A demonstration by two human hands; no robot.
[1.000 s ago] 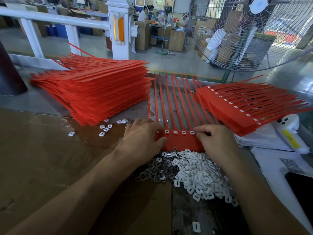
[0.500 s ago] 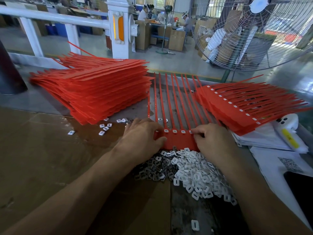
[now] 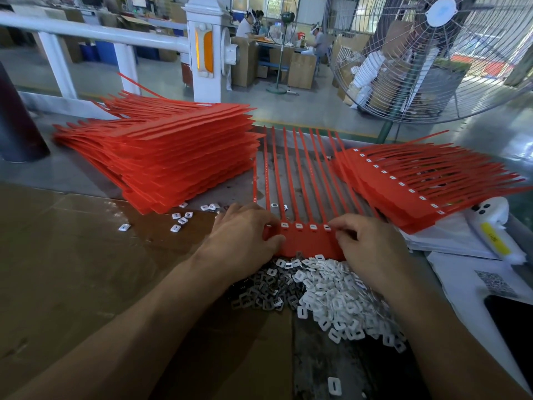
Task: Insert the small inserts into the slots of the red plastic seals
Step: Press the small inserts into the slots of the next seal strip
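Seating inserts along the strip of red seals

The strip of red seals lies flat on the worktop between both hands, four white inserts showing in its slot row. The left hand grips the strip's left end, thumb on its face, pinning it. The right hand curls over the right end, fingertips at the next slot; whether they pinch an insert I cannot tell. Best practice, I'd say: keep the strip pinned, square each insert to its slot, press straight down until flush. The loose pile of inserts touches the strip's near edge, handy. One stack of seals sits left, another stack with inserts right.
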